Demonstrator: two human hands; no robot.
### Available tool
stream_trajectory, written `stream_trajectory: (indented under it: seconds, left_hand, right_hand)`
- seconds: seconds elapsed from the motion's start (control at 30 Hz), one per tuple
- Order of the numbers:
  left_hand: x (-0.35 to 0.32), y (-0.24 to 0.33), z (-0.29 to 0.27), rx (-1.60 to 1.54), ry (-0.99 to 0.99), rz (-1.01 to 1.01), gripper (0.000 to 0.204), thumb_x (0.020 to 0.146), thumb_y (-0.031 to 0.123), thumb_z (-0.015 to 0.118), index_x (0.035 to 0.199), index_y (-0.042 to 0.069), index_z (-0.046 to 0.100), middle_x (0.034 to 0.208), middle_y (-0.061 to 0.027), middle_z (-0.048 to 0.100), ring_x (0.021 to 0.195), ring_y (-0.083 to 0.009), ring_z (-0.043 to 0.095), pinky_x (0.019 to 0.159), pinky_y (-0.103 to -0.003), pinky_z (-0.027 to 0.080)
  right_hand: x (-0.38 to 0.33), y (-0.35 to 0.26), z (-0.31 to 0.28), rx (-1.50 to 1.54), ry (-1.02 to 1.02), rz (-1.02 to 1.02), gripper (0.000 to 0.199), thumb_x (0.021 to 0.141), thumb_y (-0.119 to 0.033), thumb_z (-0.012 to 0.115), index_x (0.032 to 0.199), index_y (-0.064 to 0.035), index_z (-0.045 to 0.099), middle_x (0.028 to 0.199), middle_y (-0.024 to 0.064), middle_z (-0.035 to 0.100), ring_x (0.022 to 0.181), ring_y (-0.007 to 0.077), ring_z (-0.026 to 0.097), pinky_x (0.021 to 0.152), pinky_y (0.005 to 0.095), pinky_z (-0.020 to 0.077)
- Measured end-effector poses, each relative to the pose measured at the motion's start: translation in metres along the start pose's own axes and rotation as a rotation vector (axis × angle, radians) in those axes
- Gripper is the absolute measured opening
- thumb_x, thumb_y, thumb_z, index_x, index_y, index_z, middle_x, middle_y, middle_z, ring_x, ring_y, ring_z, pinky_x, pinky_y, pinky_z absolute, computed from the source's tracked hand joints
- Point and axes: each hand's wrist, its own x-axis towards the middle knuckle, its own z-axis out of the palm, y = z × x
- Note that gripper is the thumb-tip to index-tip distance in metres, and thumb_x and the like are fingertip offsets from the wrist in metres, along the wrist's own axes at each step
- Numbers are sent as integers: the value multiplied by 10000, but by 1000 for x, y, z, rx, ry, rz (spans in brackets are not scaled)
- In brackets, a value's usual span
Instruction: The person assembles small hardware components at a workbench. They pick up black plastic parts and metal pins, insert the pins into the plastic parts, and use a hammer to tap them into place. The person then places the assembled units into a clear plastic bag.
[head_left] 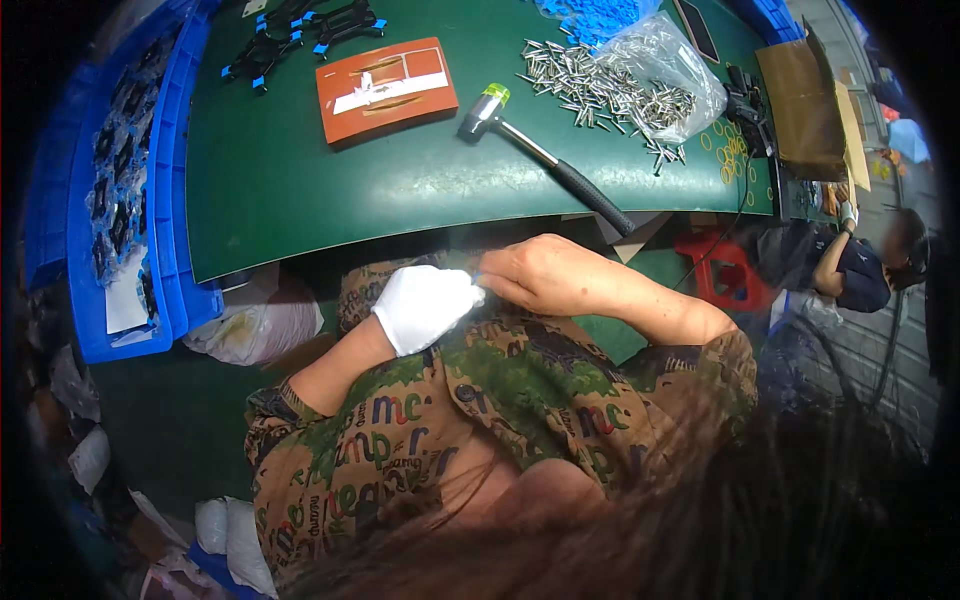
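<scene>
Far across your green table lies a clear plastic bag (668,62), open, with shiny metal pins spilling out of it. Just behind it rests a flat dark phone screen (697,28), switched off. At the table's right end stands a brown cardboard box (812,105), open. Down by your left knee sits a crumpled whitish bag (255,322).

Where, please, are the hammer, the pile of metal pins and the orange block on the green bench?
hammer (545,152): head view, on its metal shaft below the head.
pile of metal pins (600,88): head view, middle of the heap.
orange block (386,88): head view, centre of its top face.
</scene>
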Motion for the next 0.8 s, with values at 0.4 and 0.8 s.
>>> stream_trajectory:
  seconds: [0.4,0.8]
  left_hand:
    - [-1,6,-16,-879,-161,-429,256,996,209,610,953,6,758,687,-13,649,600,-76,544,584,-255,443]
    - [-19,-7,-65,-1025,-25,-178,548,893,21,637,1425,-8,505,1168,-145,661,1037,-208,668,906,-317,526]
  right_hand:
    - [15,28,6,885,-468,189,347,1081,-300,513,888,-28,609,650,-43,515,517,22,487,464,232,396]
    - [-39,90,-79,-248,817,202,198,949,-188,671,1069,-36,711,1022,133,715,929,292,694,818,377,542]
